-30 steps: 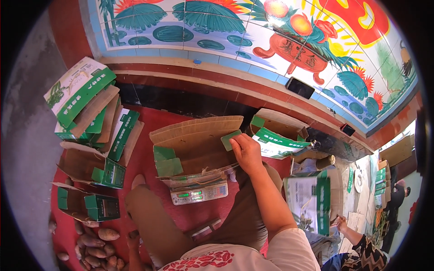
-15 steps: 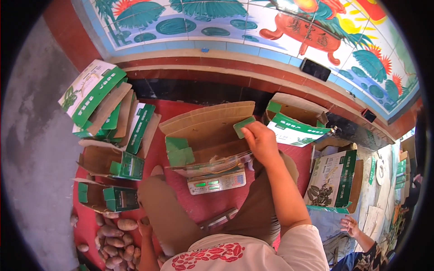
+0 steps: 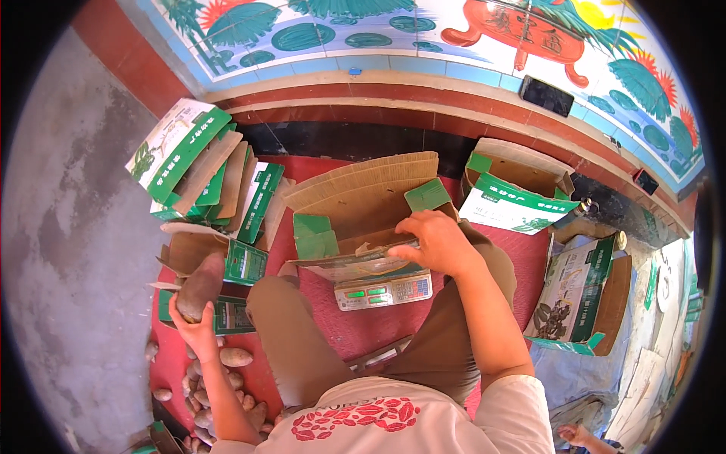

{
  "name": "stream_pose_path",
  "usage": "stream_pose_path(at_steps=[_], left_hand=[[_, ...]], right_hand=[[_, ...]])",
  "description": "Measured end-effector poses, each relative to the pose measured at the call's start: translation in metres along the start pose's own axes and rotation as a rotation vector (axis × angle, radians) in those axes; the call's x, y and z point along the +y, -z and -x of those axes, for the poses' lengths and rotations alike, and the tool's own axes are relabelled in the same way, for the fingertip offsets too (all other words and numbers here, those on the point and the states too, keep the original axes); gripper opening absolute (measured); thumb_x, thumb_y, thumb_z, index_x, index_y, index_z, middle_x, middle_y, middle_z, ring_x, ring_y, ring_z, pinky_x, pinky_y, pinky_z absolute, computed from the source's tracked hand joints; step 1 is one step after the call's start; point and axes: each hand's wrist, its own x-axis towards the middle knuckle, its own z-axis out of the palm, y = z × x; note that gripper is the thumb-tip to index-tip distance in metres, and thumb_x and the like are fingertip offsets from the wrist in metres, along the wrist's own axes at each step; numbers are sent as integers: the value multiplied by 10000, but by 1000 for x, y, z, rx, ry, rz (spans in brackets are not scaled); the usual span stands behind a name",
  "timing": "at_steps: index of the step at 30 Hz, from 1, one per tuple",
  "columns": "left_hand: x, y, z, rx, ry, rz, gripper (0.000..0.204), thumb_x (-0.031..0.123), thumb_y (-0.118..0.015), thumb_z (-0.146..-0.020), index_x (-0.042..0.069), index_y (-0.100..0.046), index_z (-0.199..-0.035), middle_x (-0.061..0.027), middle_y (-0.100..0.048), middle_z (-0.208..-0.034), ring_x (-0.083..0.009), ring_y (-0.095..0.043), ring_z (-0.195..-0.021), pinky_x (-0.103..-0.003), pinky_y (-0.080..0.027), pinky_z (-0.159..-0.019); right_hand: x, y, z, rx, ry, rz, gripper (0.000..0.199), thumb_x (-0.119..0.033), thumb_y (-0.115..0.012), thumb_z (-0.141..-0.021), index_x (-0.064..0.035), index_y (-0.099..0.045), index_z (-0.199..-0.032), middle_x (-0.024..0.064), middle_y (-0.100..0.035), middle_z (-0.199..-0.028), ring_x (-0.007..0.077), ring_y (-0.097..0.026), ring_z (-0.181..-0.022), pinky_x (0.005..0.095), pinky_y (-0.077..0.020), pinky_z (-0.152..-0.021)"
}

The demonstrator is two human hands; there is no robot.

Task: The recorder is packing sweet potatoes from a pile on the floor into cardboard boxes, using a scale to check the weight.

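Note:
My left hand (image 3: 195, 331) is raised over the floor on the left, its fingers wrapped round the lower end of a large brownish sweet potato (image 3: 203, 289). Between my knees an open cardboard box (image 3: 363, 208) with green corner flaps sits on a white digital scale (image 3: 384, 293) with lit green displays. My right hand (image 3: 437, 244) hovers over the front right of that box, thumb and fingers apart, holding nothing. A pile of sweet potatoes (image 3: 236, 357) lies by my left leg, partly hidden by my left forearm.
Stacked flattened and folded cartons (image 3: 193, 163) stand at the far left, with small open boxes (image 3: 246, 261) nearer. Another open box (image 3: 518, 200) stands at the back right, and a tilted carton (image 3: 575, 299) at the right. Another person's hand (image 3: 576, 434) shows at the lower right.
My left hand has come up from the pile with a sweet potato in it. My right hand has let go of the box's right green flap and moved down toward its front edge.

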Motion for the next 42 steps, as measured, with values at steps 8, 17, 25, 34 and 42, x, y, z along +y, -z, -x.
stream_pose_path(at_steps=[8, 17, 25, 34, 42], left_hand=[[105, -59, -11, -259, 141, 668, 701, 44, -743, -703, 95, -442, -1334, -82, -481, -1248, -210, -470, -1152, -344, -378, -1010], [161, -167, -5, -819, -36, 546, 729, 150, -813, -656, 87, -457, -1289, -81, -535, -1178, -199, -528, -1079, -342, -442, -934], [158, -232, 5, -1160, -191, 93, 716, 245, -844, -596, 81, -504, -1204, -134, -614, -1080, -232, -601, -998, -334, -481, -859], [143, -268, 7, -1335, -252, -68, 740, 266, -840, -580, 48, -486, -1192, -188, -613, -1089, -319, -593, -1037, -380, -473, -875], [135, -270, 15, -1362, -513, -155, 428, 226, -718, -767, 85, -576, -1145, -181, -640, -1085, -343, -614, -990, -377, -484, -859]], right_hand=[[3, -15, -1, -209, 32, 237, 288, -287, -741, -744, -89, -656, -936, 85, -653, -919, 264, -629, -949, 381, -493, -836], [10, -35, -9, -319, -31, 394, 227, -304, -699, -787, -113, -688, -908, 75, -673, -866, 260, -659, -873, 369, -519, -746], [11, -42, -9, -277, 5, 457, 118, -133, -622, -764, -111, -733, -801, 88, -708, -827, 248, -684, -824, 353, -527, -683], [11, -46, -11, -299, 40, 512, 90, -160, -634, -755, -139, -712, -794, 58, -672, -804, 242, -659, -795, 352, -512, -694], [16, -48, -10, -269, 74, 491, 82, -196, -649, -770, -144, -699, -810, 53, -660, -787, 249, -650, -781, 354, -505, -694]])
